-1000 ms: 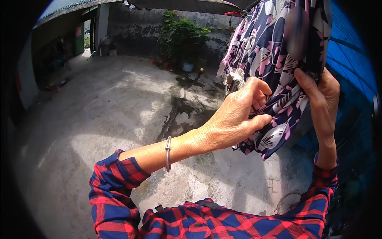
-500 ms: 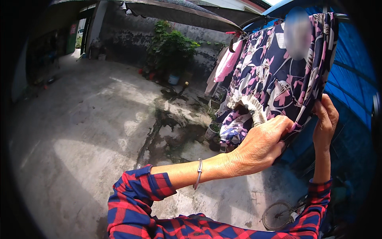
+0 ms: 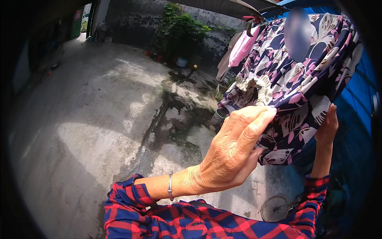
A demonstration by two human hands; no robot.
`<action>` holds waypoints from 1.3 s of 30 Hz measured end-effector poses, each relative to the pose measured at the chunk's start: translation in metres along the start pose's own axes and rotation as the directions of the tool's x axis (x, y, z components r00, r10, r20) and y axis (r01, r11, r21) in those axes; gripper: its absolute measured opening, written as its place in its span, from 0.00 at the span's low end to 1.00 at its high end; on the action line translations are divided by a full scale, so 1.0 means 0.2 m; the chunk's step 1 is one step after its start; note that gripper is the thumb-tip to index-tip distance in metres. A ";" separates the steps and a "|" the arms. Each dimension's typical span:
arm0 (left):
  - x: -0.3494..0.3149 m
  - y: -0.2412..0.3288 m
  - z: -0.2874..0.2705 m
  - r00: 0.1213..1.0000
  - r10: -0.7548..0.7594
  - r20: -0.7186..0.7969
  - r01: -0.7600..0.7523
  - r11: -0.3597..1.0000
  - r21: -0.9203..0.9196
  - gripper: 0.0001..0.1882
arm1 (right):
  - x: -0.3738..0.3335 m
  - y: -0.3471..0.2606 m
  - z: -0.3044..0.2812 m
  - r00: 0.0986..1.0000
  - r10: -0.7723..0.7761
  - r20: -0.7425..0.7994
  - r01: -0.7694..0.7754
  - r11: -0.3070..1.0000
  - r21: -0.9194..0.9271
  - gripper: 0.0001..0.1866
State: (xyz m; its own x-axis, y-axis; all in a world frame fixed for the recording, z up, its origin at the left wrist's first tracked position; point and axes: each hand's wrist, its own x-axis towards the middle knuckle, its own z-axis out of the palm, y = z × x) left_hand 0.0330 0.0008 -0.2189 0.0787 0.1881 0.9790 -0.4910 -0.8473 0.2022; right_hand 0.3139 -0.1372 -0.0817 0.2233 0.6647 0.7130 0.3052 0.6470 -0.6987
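A loose floral garment [image 3: 292, 73], navy with pink and white print, hangs at the upper right. A gathered, cream elastic edge [image 3: 263, 89] shows on its near left side. My left hand [image 3: 232, 149] is closed, pinching the cloth just below that elastic edge between thumb and fingers. On the far right my right hand [image 3: 328, 124] grips the garment's lower right edge, its fingers partly covered by the fabric. Between both hands the lower part of the cloth is spread and sags in folds. A blurred patch covers some of the garment's upper middle.
Beside the garment hang a pink cloth [image 3: 243, 47] and a beige one [image 3: 227, 59]. A dark awning [image 3: 223, 8] stretches overhead, with blue sheeting [image 3: 363, 93] on the right. Below are a bicycle wheel [image 3: 275, 208] and a concrete yard [image 3: 87, 131]. Leafy plants [image 3: 179, 32] grow by the far wall.
My left hand has moved left and slightly down, away from my right hand. The garment's lower part has spread out between them. My right hand stays near the same spot.
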 end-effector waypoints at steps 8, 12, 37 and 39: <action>-1.26 0.05 -0.77 0.487 -0.873 -0.004 0.638 0.353 0.684 0.23 | -0.39 0.86 0.04 0.797 0.604 -0.010 -0.585 0.768 -0.260 0.20; -1.70 0.29 -1.03 0.241 -0.926 -0.289 0.662 -0.061 0.747 0.21 | -0.88 1.42 0.15 0.293 0.954 -0.061 -0.875 0.242 -0.419 0.11; -1.24 -0.88 -1.67 0.199 -0.873 -0.445 0.684 -0.202 0.701 0.21 | -0.62 2.99 1.76 0.087 0.794 0.602 0.082 0.597 -0.798 0.17; -1.24 -1.04 -1.74 0.203 -0.879 -0.432 0.690 -0.185 0.699 0.20 | -0.50 3.06 1.81 0.104 0.815 0.571 0.112 0.560 -0.821 0.16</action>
State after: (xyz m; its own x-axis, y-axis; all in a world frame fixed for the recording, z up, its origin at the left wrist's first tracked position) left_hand -0.1865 0.3038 -0.5126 0.0724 0.9973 0.0097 0.7519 -0.0610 0.6564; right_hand 0.1435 0.3279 -0.6025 -0.2564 0.8092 -0.5286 0.9557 0.1303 -0.2641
